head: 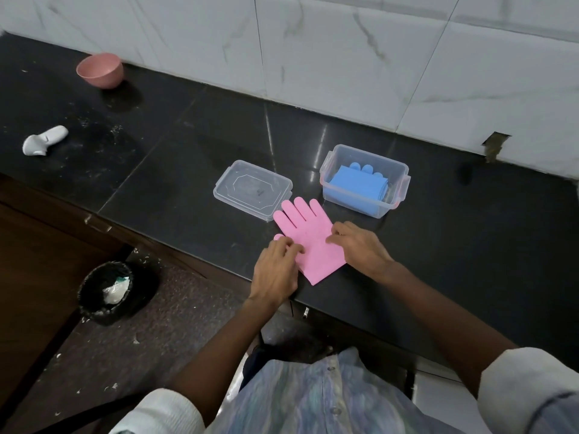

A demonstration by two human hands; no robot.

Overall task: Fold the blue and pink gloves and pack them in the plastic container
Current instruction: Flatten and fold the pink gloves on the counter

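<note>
A pink glove lies flat on the black counter, fingers pointing away from me. My left hand pinches its left edge near the thumb. On the glove's right edge rests my right hand, fingers curled onto it. Just beyond stands the clear plastic container, with a folded blue glove lying inside. The container's clear lid lies flat to the left of the glove's fingertips.
A pink bowl stands at the far left by the tiled wall. A white object lies on the counter's left part. Below the counter edge a black bin sits on the floor.
</note>
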